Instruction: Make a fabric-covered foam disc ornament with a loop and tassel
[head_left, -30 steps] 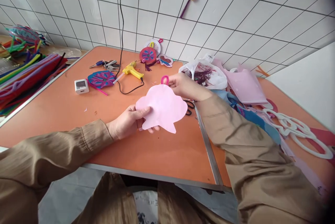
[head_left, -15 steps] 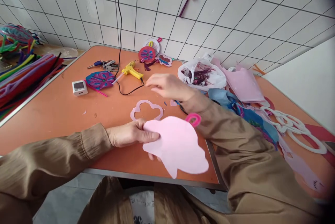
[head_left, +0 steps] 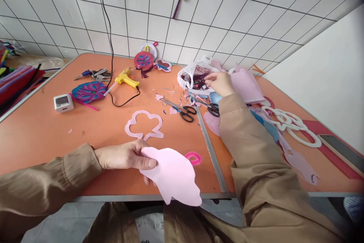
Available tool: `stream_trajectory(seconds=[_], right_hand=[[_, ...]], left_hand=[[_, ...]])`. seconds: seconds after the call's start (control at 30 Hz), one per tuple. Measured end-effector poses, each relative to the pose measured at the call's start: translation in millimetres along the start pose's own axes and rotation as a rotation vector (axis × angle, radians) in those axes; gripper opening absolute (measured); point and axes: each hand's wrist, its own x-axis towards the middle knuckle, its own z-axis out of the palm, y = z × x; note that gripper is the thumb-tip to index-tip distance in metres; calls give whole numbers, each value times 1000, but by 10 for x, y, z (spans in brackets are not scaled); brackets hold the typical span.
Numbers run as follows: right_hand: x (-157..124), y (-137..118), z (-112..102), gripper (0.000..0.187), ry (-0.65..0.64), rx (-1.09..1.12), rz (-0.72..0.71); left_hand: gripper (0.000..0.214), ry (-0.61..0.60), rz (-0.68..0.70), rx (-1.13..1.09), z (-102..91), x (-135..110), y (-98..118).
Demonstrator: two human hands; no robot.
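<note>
My left hand [head_left: 125, 155] pinches a pink cloud-shaped foam cutout [head_left: 172, 176] at the table's near edge; a pink pipe-cleaner loop [head_left: 193, 157] sticks out from its far side. My right hand [head_left: 218, 82] reaches far across to a white plastic bag [head_left: 189, 74] of dark purple bits, its fingers curled at the bag's opening; what they hold is not visible. A pink foam outline [head_left: 143, 125] left from the cut lies flat between the hands. Two pairs of black-handled scissors [head_left: 182, 110] lie near the table seam.
A yellow glue gun [head_left: 125, 78] with black cord, keys [head_left: 91, 74], a small white timer [head_left: 63, 102] and a purple-blue fan [head_left: 89, 91] lie at the left. Pink sheets [head_left: 247, 85], white foam rings [head_left: 292, 123] and blue scraps crowd the right. Pipe cleaners [head_left: 14, 82] are stacked far left.
My right hand let go of the loop and reached away to the plastic bag. My left hand drew the pink cutout toward the near edge, which uncovered the outline and scissors.
</note>
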Motion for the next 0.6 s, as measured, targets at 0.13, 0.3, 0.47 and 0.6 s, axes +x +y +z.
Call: stream_trajectory(seconds=[0.13, 0.3, 0.47, 0.6], right_hand=[[102, 139, 234, 30, -41, -173, -84], [122, 178, 318, 31, -70, -277, -220], [119, 178, 389, 13, -56, -287, -308], [101, 177, 429, 16, -35, -288, -331]], left_hand=[[47, 29, -20, 1, 9, -4, 32], [49, 47, -38, 9, 50, 3, 95], [47, 270, 28, -180, 95, 73, 16], [42, 415, 106, -380, 115, 134, -42]])
